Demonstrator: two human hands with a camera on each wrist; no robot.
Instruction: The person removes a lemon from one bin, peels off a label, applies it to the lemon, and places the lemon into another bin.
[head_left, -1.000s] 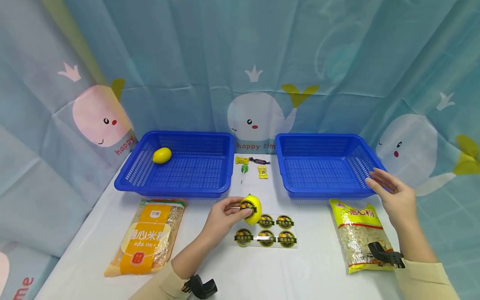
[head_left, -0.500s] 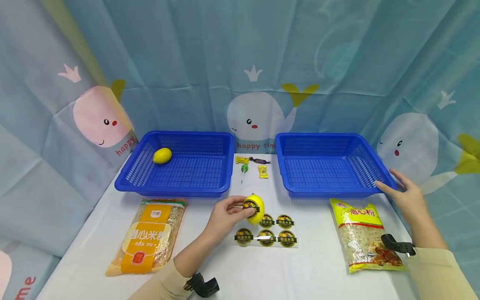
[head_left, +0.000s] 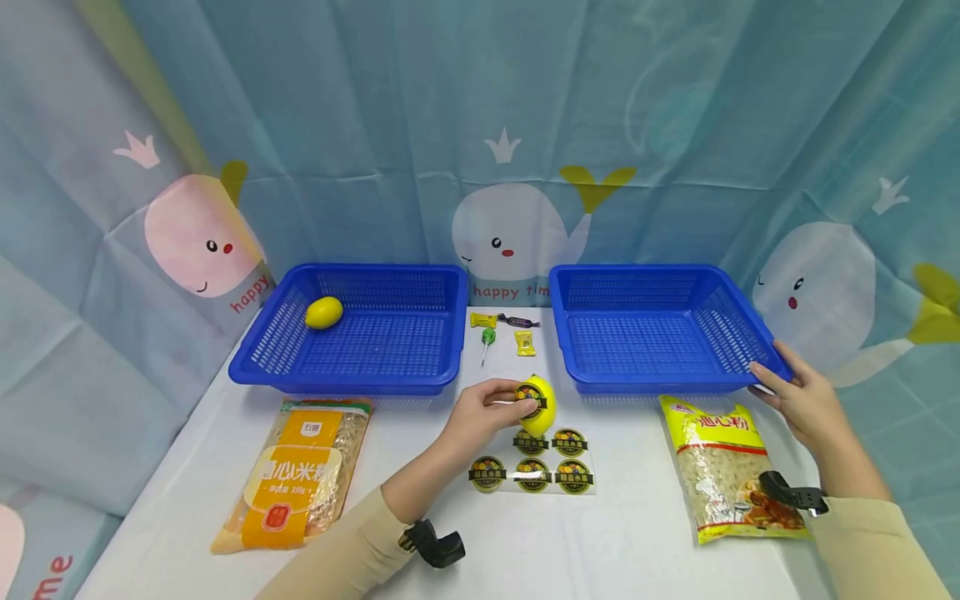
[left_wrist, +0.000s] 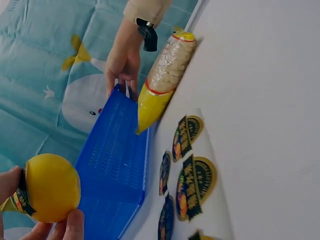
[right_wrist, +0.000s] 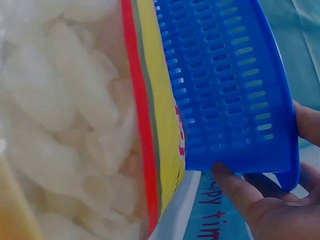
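Fingers of the left hand [head_left: 483,408] curl round a yellow lemon [head_left: 538,404] and hold it just above the desk [head_left: 525,542], over the top edge of a sticker sheet [head_left: 534,471]. A round dark sticker [head_left: 529,397] sits on the lemon's near face, partly covered by the thumb, so its print cannot be read. In the left wrist view only fingertips and the thumb edge show at the lower left corner, the rest of that hand cut off by the frame.

The right hand [head_left: 798,400] grips the near right corner of the right blue basket [head_left: 660,329], fingers hooked over the rim and thumb below it. The right wrist view shows that corner close up, with the fingers wrapped under it; most of the palm falls outside the frame.

Just in front of that basket lies a yellow pasta bag [head_left: 723,467], its lower end hidden behind a black wrist strap [head_left: 791,492]. In the right wrist view the bag fills the left half and is blurred.

A second lemon [head_left: 324,312] lies in the far left corner of the left blue basket [head_left: 352,333]. An orange pasta bag [head_left: 296,475] lies on the desk before it. Between the baskets rest a green lollipop [head_left: 488,340] and small wrapped sweets [head_left: 525,342], too small to read.
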